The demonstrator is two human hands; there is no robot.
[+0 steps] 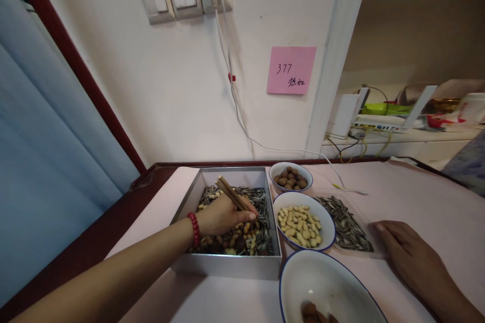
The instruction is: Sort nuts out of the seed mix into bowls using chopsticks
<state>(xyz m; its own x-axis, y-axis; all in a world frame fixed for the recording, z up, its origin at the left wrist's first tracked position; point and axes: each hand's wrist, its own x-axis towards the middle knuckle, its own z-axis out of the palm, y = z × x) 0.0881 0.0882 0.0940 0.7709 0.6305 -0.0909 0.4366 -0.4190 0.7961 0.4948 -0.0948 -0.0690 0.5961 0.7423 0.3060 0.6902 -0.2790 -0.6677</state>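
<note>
My left hand [222, 216] is closed around a pair of wooden chopsticks [232, 195]. Their tips point down into a grey square box [227, 264] filled with mixed sunflower seeds, peanuts and brown nuts. A red bead bracelet [194, 229] circles that wrist. My right hand [407, 252] lies flat and open on the pink tabletop, its fingertips next to a pile of sunflower seeds [343, 222] on a clear sheet. Between the hands stands a bowl of peanuts [303, 222].
A small bowl of brown nuts [291, 177] stands behind the peanut bowl. A larger white bowl [326, 287] with a few brown nuts sits at the near edge. A white cable [242, 126] hangs from the wall sockets. A pink note [291, 69] is stuck on the wall.
</note>
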